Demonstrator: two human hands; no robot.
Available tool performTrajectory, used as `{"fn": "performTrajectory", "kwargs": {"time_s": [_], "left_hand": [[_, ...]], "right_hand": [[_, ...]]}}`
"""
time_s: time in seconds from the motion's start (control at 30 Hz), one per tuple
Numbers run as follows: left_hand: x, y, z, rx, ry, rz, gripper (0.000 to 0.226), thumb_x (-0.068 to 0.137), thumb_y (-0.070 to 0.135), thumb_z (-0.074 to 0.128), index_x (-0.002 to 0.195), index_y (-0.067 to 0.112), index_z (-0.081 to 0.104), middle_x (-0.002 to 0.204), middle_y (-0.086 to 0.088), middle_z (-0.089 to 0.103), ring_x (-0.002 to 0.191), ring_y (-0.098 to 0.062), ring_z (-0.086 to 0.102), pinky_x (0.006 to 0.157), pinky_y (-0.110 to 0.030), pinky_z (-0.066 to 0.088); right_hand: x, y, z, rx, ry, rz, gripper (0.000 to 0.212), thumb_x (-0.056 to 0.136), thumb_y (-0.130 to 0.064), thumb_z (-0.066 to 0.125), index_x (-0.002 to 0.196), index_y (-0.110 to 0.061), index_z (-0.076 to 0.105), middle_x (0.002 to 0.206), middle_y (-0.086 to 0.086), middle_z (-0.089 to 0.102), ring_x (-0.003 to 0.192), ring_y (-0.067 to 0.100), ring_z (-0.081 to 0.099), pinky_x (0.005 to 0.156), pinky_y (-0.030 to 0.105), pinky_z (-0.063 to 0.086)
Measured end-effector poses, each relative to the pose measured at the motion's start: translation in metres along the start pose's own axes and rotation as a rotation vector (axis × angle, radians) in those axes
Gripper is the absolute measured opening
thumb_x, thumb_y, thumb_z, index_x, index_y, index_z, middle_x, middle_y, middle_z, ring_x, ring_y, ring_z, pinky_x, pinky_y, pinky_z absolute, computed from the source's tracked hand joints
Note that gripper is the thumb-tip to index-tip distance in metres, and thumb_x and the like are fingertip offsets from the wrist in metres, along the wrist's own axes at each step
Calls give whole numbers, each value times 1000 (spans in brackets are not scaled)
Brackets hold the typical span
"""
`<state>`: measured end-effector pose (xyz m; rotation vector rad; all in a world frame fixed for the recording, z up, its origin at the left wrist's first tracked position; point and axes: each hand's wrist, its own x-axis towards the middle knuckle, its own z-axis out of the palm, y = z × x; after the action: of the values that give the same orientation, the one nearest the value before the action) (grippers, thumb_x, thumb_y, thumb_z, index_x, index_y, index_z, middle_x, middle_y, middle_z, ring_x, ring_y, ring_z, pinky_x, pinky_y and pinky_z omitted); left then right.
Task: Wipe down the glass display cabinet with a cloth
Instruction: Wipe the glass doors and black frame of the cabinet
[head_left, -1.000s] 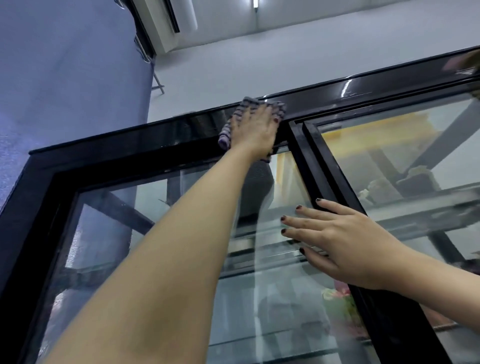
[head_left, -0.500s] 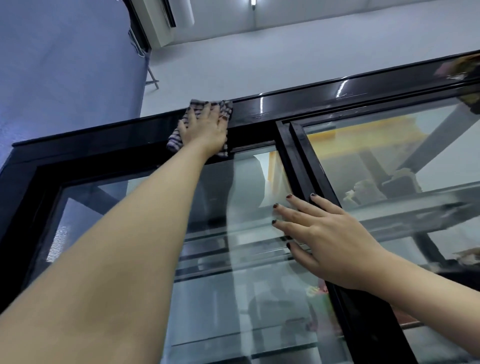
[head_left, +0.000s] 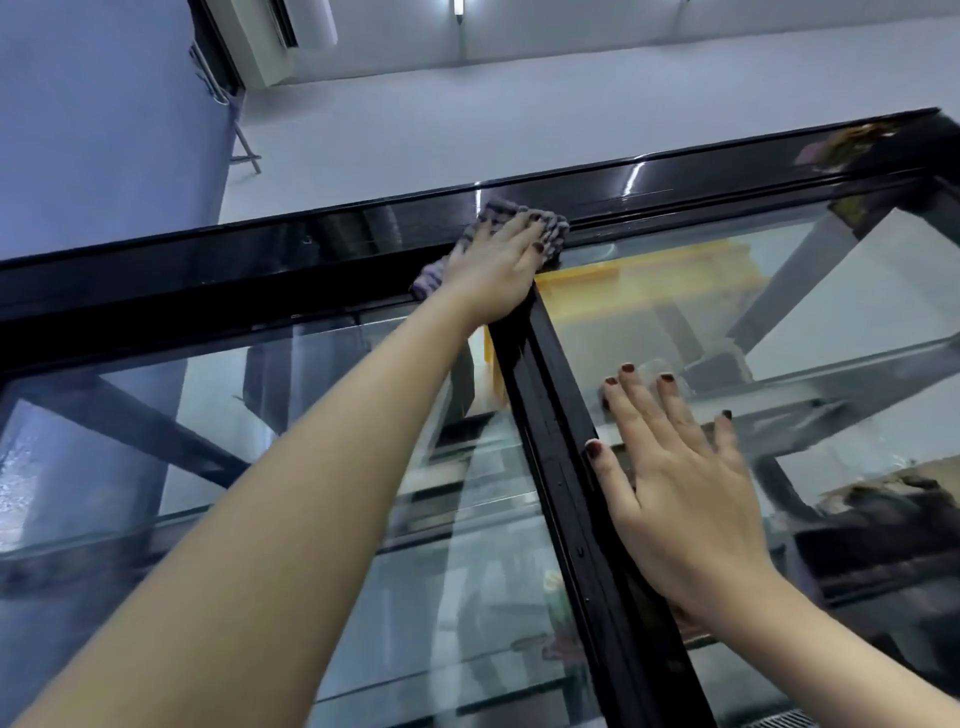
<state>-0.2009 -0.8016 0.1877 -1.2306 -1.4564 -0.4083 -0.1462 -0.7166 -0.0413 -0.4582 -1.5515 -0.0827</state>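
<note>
Cloth was up on the cabinet's black top rail, right where the post met it, pinned flat under the left hand. Its fingers lay straight and close together over the cloth, pressing it and not curled round it. A soft, light rag by the look of it (striped, bunched at the edges), so it would likely fold and creep under a push. My call: flat pressure through the palm would suit it better than a pinch, with an edge trapped under the fingertips so it couldn't slip on that glossy rail.

Right hand lay flat on the right pane, just beside the post. Its fingers were spread wide and held nothing; it looked like a brace. The glass was the fragile part: stiff, slick, quick to take prints, not something to lean on hard. The frame seemed the safer place to bear weight.

The count: one cloth, one cabinet, two panes in view, one post between them, two hands. Shelves showed through the glass, too muddled by reflections to count
</note>
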Motion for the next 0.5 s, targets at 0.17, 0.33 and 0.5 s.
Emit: {"fn": "performTrajectory", "kwargs": {"time_s": [0.17,0.33,0.5], "left_hand": [[-38,-3,28,-104,123,62,48,103,30,25,150,21,19,158,4,6,145,-20,-9,113,-29,-6],[8,0,17,-179,317,-131,46,103,26,27,148,18,24,158,1,13,145,-20,-6,115,-32,0],[-15,4,31,-262,386,-141,45,102,25,31,147,20,29,158,2,13,145,-19,-2,114,-31,7]], "right_hand": [[-3,1,0,12,32,83,55,93,-47,5,147,-42,-5,144,-22,-24,141,4,-21,115,42,-10],[-3,2,1,30,31,68,56,94,-46,14,147,-42,-2,142,-22,-22,143,7,-18,115,43,-9],[-4,3,0,48,34,50,55,96,-44,19,148,-39,4,149,-20,-15,144,9,-15,115,44,-8]]}}
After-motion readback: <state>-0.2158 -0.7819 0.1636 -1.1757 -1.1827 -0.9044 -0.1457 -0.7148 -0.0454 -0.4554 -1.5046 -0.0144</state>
